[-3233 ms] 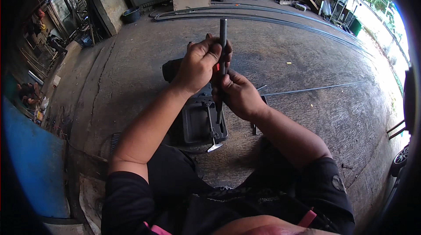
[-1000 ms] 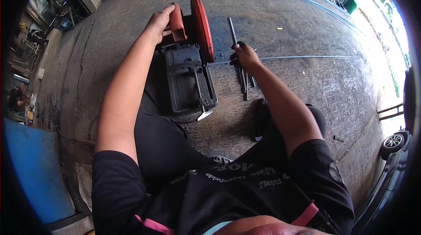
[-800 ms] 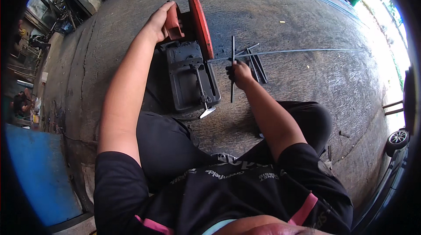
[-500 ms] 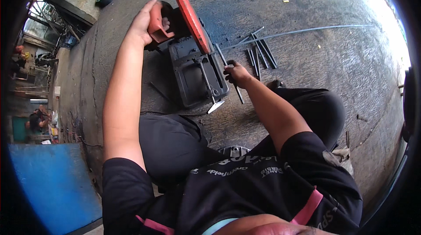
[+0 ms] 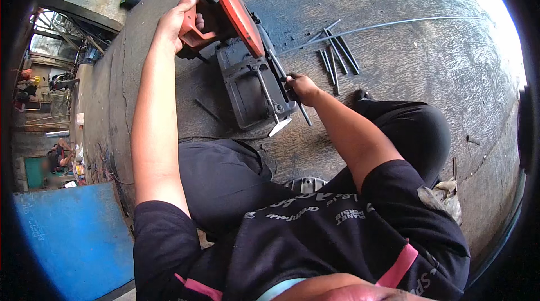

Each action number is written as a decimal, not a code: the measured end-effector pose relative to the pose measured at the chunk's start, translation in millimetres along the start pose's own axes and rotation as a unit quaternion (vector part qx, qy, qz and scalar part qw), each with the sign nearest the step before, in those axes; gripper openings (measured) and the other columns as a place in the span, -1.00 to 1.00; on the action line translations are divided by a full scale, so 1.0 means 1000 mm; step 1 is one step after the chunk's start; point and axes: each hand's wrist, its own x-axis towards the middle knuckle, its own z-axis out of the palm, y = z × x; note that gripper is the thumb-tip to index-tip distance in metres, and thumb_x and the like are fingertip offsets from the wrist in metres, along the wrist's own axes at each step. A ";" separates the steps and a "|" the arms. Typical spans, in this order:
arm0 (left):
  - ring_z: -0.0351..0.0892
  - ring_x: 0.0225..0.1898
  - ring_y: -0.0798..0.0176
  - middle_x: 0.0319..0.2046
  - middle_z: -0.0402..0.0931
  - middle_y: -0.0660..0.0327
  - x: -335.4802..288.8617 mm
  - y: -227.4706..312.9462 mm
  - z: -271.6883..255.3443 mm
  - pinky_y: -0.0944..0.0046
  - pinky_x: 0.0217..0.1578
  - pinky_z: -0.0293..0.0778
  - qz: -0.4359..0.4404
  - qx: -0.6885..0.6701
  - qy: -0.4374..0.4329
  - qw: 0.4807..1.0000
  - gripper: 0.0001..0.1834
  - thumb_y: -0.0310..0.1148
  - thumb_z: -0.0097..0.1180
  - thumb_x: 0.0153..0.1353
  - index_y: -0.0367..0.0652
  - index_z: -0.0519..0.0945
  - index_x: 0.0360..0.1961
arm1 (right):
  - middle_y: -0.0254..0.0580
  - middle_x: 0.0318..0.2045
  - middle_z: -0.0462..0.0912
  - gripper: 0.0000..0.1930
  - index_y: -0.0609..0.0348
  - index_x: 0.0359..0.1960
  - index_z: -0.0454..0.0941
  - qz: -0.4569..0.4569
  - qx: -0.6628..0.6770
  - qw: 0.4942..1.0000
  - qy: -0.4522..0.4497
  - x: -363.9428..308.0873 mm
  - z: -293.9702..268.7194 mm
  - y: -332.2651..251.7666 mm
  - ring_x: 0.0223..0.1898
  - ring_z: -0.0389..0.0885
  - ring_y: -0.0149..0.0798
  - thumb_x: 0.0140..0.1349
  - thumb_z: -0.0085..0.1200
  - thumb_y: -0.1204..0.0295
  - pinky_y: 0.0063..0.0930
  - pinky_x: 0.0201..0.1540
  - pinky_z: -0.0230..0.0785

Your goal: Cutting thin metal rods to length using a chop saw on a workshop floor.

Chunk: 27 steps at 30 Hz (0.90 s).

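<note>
Head view: person's L hand wraps round the red handle of the cut-off saw, fingertips thru the loop, prob. for control of its head. R hand is closed on a metal rod by the saw's right side, far end near the red guard, likely for alignment. Other rods lie farther right, apparently for easy reach.

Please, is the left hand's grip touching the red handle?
Touching. The head view shows the left hand's grip wrapped around the red handle, with fingers visible inside it.
</note>
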 end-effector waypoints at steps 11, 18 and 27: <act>0.52 -0.49 0.30 -0.44 0.48 0.16 -0.008 -0.004 -0.002 0.31 -0.44 0.53 -0.001 0.034 -0.005 0.999 -0.63 -0.25 0.09 0.16 -0.29 0.39 -0.11 | -0.35 -0.68 0.33 -0.75 0.14 -0.35 0.42 0.029 0.010 1.000 -0.005 -0.012 0.011 -0.004 -0.76 0.21 -0.39 0.34 -0.20 0.25 -0.47 -0.72 0.10; 0.51 -0.42 0.28 -0.39 0.47 0.17 -0.008 -0.001 0.004 0.30 -0.35 0.52 -0.030 -0.007 -0.010 0.999 -0.63 -0.25 0.04 0.18 -0.23 0.40 -0.05 | -0.40 -0.69 0.27 -0.74 0.11 -0.37 0.41 0.107 0.087 0.985 -0.105 -0.004 0.004 0.000 -0.76 0.14 -0.46 0.34 -0.23 0.22 -0.53 -0.74 -0.01; 0.48 -0.41 0.30 -0.40 0.42 0.20 0.000 -0.008 -0.003 0.30 -0.37 0.52 -0.024 -0.050 -0.034 0.998 -0.67 -0.29 0.05 0.15 -0.24 0.37 -0.11 | -0.43 -0.66 0.27 -0.71 0.11 -0.38 0.37 0.083 0.070 0.988 -0.111 -0.001 0.010 0.001 -0.76 0.14 -0.50 0.33 -0.22 0.18 -0.58 -0.77 -0.07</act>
